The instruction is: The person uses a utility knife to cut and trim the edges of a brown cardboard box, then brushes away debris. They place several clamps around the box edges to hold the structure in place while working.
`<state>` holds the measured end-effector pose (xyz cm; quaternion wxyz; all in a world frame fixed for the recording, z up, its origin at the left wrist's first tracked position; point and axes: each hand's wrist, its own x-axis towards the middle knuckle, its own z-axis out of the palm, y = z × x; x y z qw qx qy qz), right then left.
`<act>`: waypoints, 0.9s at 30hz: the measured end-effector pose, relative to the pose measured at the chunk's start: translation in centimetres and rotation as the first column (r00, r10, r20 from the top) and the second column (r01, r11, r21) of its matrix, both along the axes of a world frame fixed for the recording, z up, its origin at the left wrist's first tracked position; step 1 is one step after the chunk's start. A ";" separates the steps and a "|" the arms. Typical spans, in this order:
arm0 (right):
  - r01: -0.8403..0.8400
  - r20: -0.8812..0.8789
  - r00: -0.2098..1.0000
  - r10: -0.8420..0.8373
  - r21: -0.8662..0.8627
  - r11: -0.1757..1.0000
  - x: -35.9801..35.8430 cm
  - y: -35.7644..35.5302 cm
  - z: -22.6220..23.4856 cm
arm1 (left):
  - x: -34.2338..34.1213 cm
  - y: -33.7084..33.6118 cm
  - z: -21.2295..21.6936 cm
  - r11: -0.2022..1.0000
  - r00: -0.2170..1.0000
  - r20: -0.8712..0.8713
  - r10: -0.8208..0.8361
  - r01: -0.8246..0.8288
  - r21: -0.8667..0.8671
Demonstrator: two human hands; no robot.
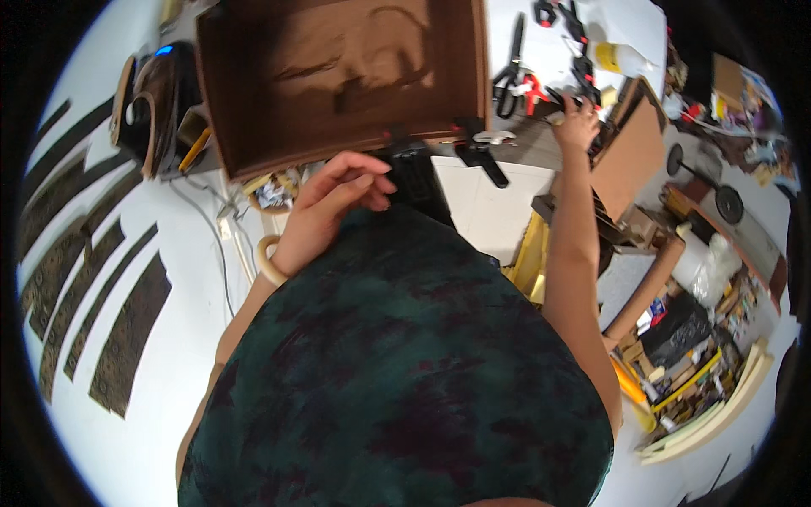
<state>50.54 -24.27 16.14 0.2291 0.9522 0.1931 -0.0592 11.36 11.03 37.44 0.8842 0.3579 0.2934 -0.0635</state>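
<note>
A large brown open box (346, 160) stands in front of me, its inside facing up. Two black spring clamps, one by my fingertips (407, 149) and one farther right (480, 156), grip its near edge. My left hand (342, 188) hovers just before that edge, fingers loosely bent and apart, with nothing visible in them. On the table to the right, my right hand (579, 127) reaches with spread fingers to a group of black clamps (583, 74). Its fingertips are at or against the nearest one; contact is hard to make out. Black-handled scissors (508, 83) and a red clamp (534, 93) lie left of it.
A bottle with a yellow label (621, 59) lies beyond the clamps. A brown board (627, 160) leans at the right. Dark patterned strips (127, 338) lie on the white floor at left. Cables (221, 253) run below the box. Crowded bins (693, 372) stand at lower right.
</note>
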 end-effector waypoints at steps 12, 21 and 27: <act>0.206 -0.124 0.930 0.347 0.955 -0.211 -14.1 10.4 26.1 | -0.4 -0.9 2.0 0.948 0.935 0.233 -0.267 0.298 -0.108; 0.822 -0.235 0.340 0.911 0.545 -0.166 -29.6 21.8 26.1 | -3.6 0.4 0.5 0.968 0.955 0.280 -0.101 0.159 -0.195; 0.937 -0.338 0.253 0.906 0.320 -0.143 -32.1 24.0 25.2 | -6.0 1.2 -0.4 0.973 0.958 0.285 0.020 0.047 -0.225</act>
